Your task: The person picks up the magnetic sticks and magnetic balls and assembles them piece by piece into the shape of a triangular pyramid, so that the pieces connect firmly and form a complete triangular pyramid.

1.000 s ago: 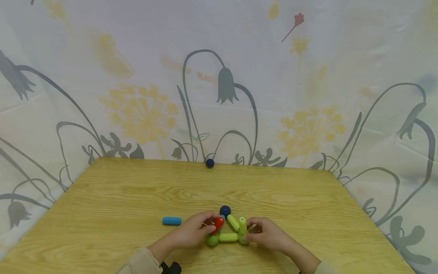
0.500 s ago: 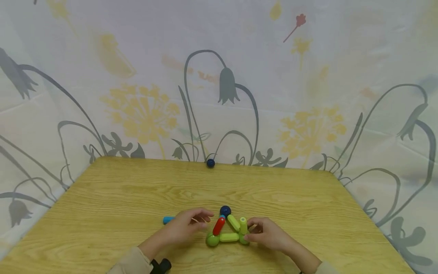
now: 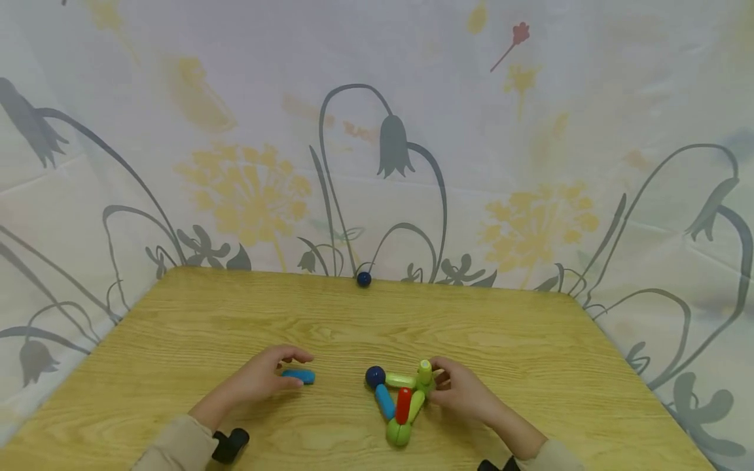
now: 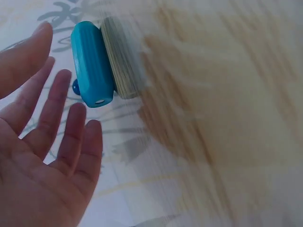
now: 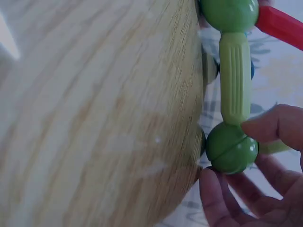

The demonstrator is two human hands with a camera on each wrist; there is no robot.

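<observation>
A small frame of plastic rods and balls [image 3: 400, 399] is already joined and lies on the light wooden table [image 3: 501, 340], at about 6 o'clock from the table's middle: a dark blue ball, a blue rod, a red rod, some light green rods and green balls stick together. One loose blue plastic rod [image 3: 298, 376] lies apart from it, at 9 o'clock of the frame, and one dark blue ball [image 3: 364, 279] rests alone at 12 o'clock, at the far edge by the flowered cloth [image 3: 247, 190]; so, in my judgement, the building is partly done and these two pieces are not yet added. The left hand [image 3: 262, 376] is stretched over the loose blue rod, palm down, its fingers [image 4: 71, 127] straight and spread, close to the rod but not closed around it. The right hand [image 3: 459, 392] comes from 4 o'clock and pinches a green ball [image 5: 231, 147] at the frame's corner between thumb and fingertips.
</observation>
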